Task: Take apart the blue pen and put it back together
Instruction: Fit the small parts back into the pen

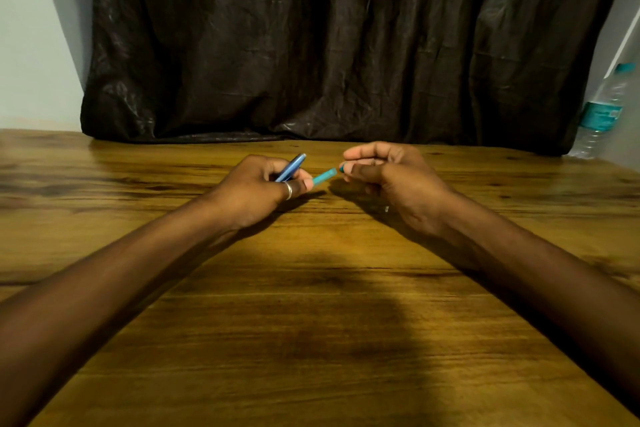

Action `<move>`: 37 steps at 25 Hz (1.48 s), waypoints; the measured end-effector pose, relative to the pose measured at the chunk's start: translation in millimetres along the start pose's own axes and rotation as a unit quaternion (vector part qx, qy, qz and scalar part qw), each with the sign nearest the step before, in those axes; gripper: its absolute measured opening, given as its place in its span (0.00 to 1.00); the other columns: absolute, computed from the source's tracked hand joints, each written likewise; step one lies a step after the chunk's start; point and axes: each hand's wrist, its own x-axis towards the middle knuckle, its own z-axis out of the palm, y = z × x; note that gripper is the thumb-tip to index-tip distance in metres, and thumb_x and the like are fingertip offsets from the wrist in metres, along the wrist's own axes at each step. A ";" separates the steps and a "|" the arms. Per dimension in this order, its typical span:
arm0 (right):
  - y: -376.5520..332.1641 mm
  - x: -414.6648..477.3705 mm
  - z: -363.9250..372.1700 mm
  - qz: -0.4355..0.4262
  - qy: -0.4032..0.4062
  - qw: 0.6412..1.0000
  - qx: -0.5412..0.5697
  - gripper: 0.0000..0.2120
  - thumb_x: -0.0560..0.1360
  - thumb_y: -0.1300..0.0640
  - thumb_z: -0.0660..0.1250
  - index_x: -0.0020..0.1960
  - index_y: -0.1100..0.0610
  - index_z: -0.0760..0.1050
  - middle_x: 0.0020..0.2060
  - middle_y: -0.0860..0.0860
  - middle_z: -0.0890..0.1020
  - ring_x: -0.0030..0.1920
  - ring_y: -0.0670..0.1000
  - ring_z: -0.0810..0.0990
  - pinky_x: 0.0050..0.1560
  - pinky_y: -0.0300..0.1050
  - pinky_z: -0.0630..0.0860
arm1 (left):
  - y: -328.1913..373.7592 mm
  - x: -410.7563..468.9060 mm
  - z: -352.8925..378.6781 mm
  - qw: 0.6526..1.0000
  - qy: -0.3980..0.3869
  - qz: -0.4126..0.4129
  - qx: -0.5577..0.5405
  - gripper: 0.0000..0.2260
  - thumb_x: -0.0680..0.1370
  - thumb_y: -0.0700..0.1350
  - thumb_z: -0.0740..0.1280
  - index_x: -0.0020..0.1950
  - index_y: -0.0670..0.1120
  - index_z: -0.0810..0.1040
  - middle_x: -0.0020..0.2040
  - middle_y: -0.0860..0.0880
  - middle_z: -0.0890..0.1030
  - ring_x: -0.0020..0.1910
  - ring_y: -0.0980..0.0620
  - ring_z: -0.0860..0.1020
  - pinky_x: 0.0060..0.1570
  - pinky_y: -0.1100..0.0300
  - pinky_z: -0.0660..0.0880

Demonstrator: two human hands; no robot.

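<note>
Left hand [266, 184] grip closed on two pen parts: blue cap [291, 167] angled up-right, teal barrel [323, 177] poking right toward the other hand. Right hand [384, 172] grip pinched shut on a small dark teal piece [341, 168] (mostly hidden), just apart from the barrel end. Both above the wooden counter [311, 340], mid-scene. Water bottle [602, 111] far right.

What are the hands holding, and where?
Left hand: blue cap and teal barrel, by their near ends. Right hand: small teal piece, at fingertips.
</note>
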 end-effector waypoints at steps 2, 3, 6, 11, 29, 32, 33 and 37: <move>0.0 1.0 2.0 -0.003 -0.007 1.000 0.004 0.10 0.75 0.71 0.68 0.54 0.63 0.78 0.44 0.60 0.84 0.35 0.45 0.84 0.30 0.33 0.76 | -0.3 -0.2 1.2 1.000 -0.002 -0.002 -0.016 0.05 0.79 0.41 0.72 0.53 0.42 0.86 0.45 0.45 0.86 0.42 0.55 0.81 0.41 0.68 0.77; 1.4 2.5 2.0 -0.005 -0.011 1.000 0.001 0.09 0.75 0.70 0.68 0.53 0.62 0.78 0.44 0.58 0.85 0.37 0.45 0.85 0.32 0.32 0.76 | -0.8 -0.3 1.6 1.000 -0.006 -0.001 -0.025 0.05 0.79 0.40 0.72 0.53 0.41 0.85 0.47 0.42 0.87 0.43 0.53 0.81 0.44 0.65 0.78; 2.4 4.4 0.9 0.000 -0.022 1.000 0.010 0.08 0.75 0.69 0.68 0.51 0.59 0.79 0.43 0.55 0.86 0.41 0.47 0.85 0.39 0.35 0.76 | -3.3 0.6 2.5 0.999 -0.009 0.000 -0.045 0.05 0.79 0.39 0.71 0.53 0.40 0.85 0.51 0.36 0.86 0.47 0.48 0.81 0.54 0.54 0.78; 0.8 2.5 2.8 -0.013 -0.022 1.000 -0.005 0.08 0.75 0.69 0.69 0.52 0.60 0.78 0.42 0.55 0.86 0.41 0.48 0.85 0.41 0.36 0.78 | -1.5 -0.7 0.0 1.000 -0.018 0.016 -0.008 0.05 0.80 0.41 0.70 0.53 0.43 0.85 0.43 0.48 0.84 0.40 0.59 0.80 0.41 0.69 0.75; -0.1 -2.5 4.9 -0.018 -0.023 0.998 -0.059 0.09 0.72 0.69 0.72 0.49 0.60 0.79 0.39 0.55 0.87 0.38 0.48 0.85 0.35 0.34 0.76 | -1.9 2.0 -2.7 0.998 -0.007 0.015 0.057 0.03 0.79 0.44 0.71 0.50 0.49 0.85 0.44 0.50 0.85 0.40 0.59 0.79 0.37 0.69 0.75; 0.3 -3.1 6.2 -0.016 -0.021 0.998 -0.059 0.09 0.72 0.69 0.71 0.50 0.60 0.79 0.39 0.55 0.86 0.38 0.47 0.85 0.34 0.34 0.75 | -3.5 2.4 -3.3 0.998 -0.016 0.023 0.056 0.04 0.79 0.45 0.71 0.51 0.49 0.86 0.45 0.47 0.86 0.41 0.55 0.79 0.42 0.62 0.75; 0.1 -3.7 6.5 -0.014 -0.016 0.998 -0.054 0.09 0.73 0.70 0.71 0.50 0.61 0.79 0.40 0.56 0.86 0.38 0.48 0.85 0.34 0.34 0.75 | -4.3 2.0 -3.2 0.997 -0.015 0.033 0.064 0.04 0.79 0.46 0.71 0.51 0.49 0.86 0.44 0.47 0.86 0.41 0.54 0.80 0.41 0.59 0.75; -3.5 -2.7 4.4 -0.007 0.015 0.999 -0.036 0.09 0.73 0.69 0.71 0.52 0.63 0.79 0.42 0.59 0.85 0.40 0.49 0.83 0.34 0.34 0.75 | -4.9 -5.3 -0.9 0.983 0.033 0.109 0.144 0.04 0.78 0.49 0.72 0.52 0.52 0.85 0.41 0.48 0.87 0.38 0.50 0.84 0.36 0.48 0.81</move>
